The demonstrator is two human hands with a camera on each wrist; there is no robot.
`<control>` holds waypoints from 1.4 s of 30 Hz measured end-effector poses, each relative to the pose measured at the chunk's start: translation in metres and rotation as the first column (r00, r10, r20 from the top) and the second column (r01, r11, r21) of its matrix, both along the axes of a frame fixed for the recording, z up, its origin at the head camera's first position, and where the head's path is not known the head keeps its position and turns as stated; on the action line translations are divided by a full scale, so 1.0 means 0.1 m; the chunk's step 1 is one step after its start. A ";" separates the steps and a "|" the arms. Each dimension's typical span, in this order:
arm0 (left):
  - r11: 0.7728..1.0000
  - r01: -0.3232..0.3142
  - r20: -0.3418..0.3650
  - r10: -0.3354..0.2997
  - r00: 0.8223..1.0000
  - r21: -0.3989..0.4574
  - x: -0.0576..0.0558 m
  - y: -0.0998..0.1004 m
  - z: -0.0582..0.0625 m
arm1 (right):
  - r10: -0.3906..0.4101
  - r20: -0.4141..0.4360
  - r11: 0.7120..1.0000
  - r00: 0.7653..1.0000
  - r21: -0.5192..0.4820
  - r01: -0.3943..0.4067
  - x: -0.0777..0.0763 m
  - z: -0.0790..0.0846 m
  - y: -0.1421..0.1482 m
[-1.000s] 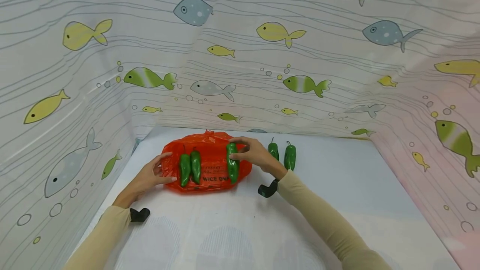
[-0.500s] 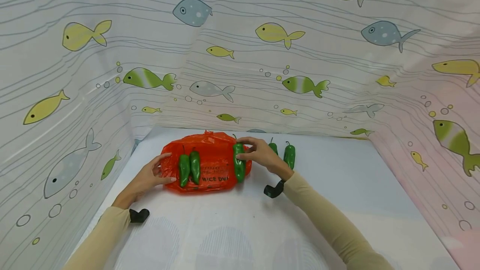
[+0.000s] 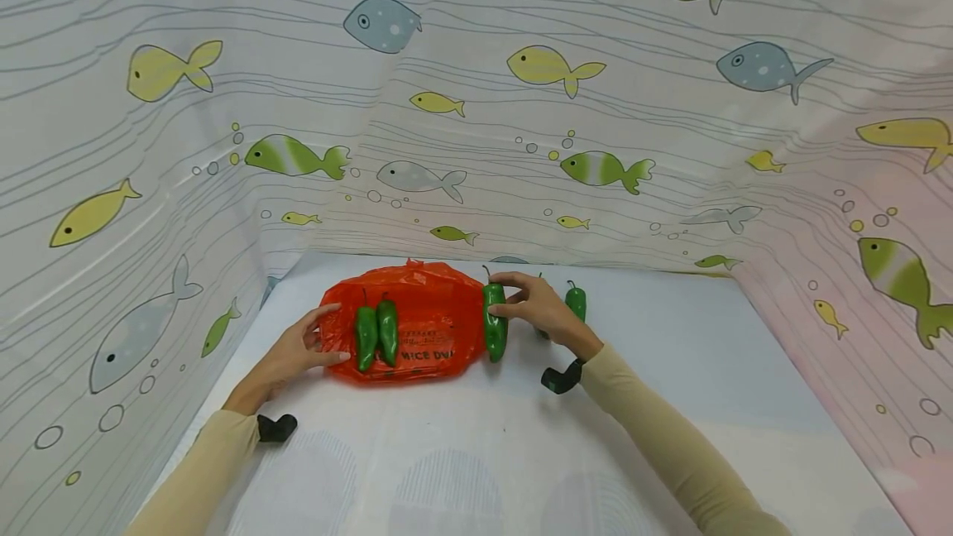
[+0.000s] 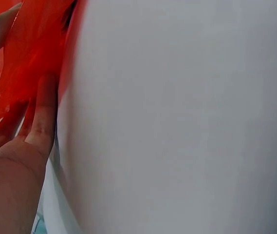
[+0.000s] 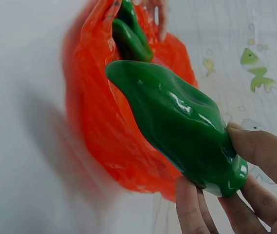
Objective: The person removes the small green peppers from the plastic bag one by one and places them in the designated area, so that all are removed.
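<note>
My right hand (image 3: 538,304) pinches a long green pepper (image 3: 495,325) between thumb and fingers at the bag's right edge, stem up. In the right wrist view this pepper (image 5: 177,122) is glossy, its narrow tip angled toward the bag. The red plastic bag (image 3: 447,325) has two more green peppers (image 3: 366,339) side by side at its left part. Beside them my left hand (image 3: 294,350) rests against the bag's left side, thumb and fingers spread. The left wrist view shows extended fingers (image 4: 43,112) behind the thin red film.
To the right of the right hand, a green pepper (image 3: 576,302) lies on the white table (image 3: 670,337); another is mostly hidden behind that hand. Fish-patterned sheeting (image 3: 476,131) walls the table at the back and sides. Black wrist mounts (image 3: 277,428) sit on both wrists.
My right hand has carried its pepper rightward, from over the bag's right part to the right edge, now covering more of the peppers behind it. My left hand stays put.
</note>
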State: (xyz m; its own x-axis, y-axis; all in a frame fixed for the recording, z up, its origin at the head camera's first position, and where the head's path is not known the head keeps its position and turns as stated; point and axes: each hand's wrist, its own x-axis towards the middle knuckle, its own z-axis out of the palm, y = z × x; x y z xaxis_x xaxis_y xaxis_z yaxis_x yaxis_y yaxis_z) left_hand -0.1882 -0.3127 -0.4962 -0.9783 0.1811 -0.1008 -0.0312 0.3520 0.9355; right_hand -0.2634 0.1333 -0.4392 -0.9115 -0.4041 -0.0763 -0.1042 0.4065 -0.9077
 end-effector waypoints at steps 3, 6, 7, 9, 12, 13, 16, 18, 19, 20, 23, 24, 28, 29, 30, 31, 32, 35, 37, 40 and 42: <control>1.000 -0.001 -0.005 0.001 1.000 -0.013 0.00 0.00 0.01 | -0.006 0.005 1.000 1.000 -0.001 0.006 0.00 -0.01 0.08; 1.000 -0.001 -0.009 0.001 1.000 -0.018 0.00 0.01 0.02 | -0.008 0.020 1.000 1.000 -0.006 0.008 0.00 -0.04 0.16; 1.000 -0.002 -0.007 0.002 1.000 -0.016 0.00 0.01 0.02 | -0.012 0.025 1.000 1.000 -0.004 0.013 0.01 -0.05 0.19; 1.000 -0.005 -0.002 0.005 1.000 -0.016 0.01 0.01 0.02 | -0.023 0.027 1.000 0.999 0.011 0.022 0.01 -0.07 0.24; 1.000 -0.006 0.002 0.006 1.000 -0.014 0.01 0.00 0.02 | -0.040 0.014 0.999 0.999 0.037 0.040 0.01 -0.09 0.32; 1.000 -0.006 0.002 0.006 1.000 -0.016 0.01 0.00 0.02 | -0.047 0.009 0.998 0.999 0.044 0.046 0.01 -0.09 0.35; 1.000 -0.005 -0.005 0.005 1.000 -0.022 0.00 0.00 0.01 | -0.052 0.004 0.998 0.999 0.044 0.052 0.01 -0.11 0.43; 1.000 -0.003 -0.010 0.002 1.000 -0.025 -0.01 -0.01 0.00 | -0.058 0.010 0.998 0.998 0.038 0.057 0.01 -0.13 0.48; 1.000 -0.001 -0.011 0.001 1.000 -0.025 -0.01 -0.01 -0.01 | -0.062 0.014 0.997 0.998 0.036 0.062 0.01 -0.14 0.50; 1.000 0.000 -0.010 0.000 1.000 -0.024 -0.01 -0.01 -0.02 | -0.063 0.016 0.998 0.998 0.034 0.062 0.01 -0.15 0.53; 1.000 0.001 -0.010 -0.001 1.000 -0.022 -0.01 -0.02 -0.03 | -0.072 0.014 0.997 0.997 0.034 0.071 0.01 -0.16 0.61; 1.000 0.002 -0.010 -0.002 1.000 -0.023 -0.01 -0.02 -0.03 | -0.076 0.013 0.997 0.997 0.033 0.076 0.01 -0.17 0.63; 1.000 0.000 -0.011 0.000 1.000 -0.026 -0.02 -0.01 -0.02 | -0.086 0.014 0.996 0.996 0.009 0.086 0.01 -0.18 0.74; 1.000 0.000 -0.010 0.000 1.000 -0.024 -0.02 -0.01 -0.02 | -0.090 0.018 0.996 0.996 -0.001 0.090 0.01 -0.19 0.77; 1.000 0.000 -0.009 -0.001 1.000 -0.022 -0.02 -0.01 -0.02 | -0.091 0.018 0.996 0.996 -0.006 0.092 0.01 -0.19 0.79; 1.000 0.000 -0.008 0.000 1.000 -0.021 -0.02 -0.01 -0.02 | -0.093 0.019 0.996 0.996 -0.010 0.093 0.01 -0.19 0.82; 1.000 0.001 -0.007 -0.001 1.000 -0.021 -0.02 -0.01 -0.02 | -0.095 0.019 0.995 0.995 -0.013 0.095 0.01 -0.19 0.85; 1.000 0.001 -0.003 -0.001 1.000 -0.018 -0.02 -0.01 -0.02 | -0.114 0.020 0.993 0.993 -0.017 0.114 0.02 -0.20 0.93; 1.000 0.001 -0.001 -0.001 1.000 -0.018 -0.02 -0.01 -0.02 | -0.123 0.021 0.992 0.992 -0.023 0.124 0.03 -0.18 0.97; 1.000 0.000 0.003 0.000 1.000 -0.013 -0.02 -0.01 -0.01 | -0.136 0.025 0.990 0.990 -0.032 0.137 0.05 -0.16 1.03; 1.000 -0.002 0.005 0.002 1.000 -0.012 -0.02 -0.01 -0.01 | -0.142 0.030 0.989 0.989 -0.033 0.143 0.06 -0.16 1.08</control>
State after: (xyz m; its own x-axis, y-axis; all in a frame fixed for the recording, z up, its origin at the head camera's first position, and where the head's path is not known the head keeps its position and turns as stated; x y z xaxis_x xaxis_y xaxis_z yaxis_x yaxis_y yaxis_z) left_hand -0.1900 -0.3132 -0.4969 -0.9780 0.1783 -0.1080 -0.0366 0.3629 0.9311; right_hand -0.2579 0.2411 -0.4552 -0.9578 -0.2730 -0.0902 -0.0223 0.3832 -0.9234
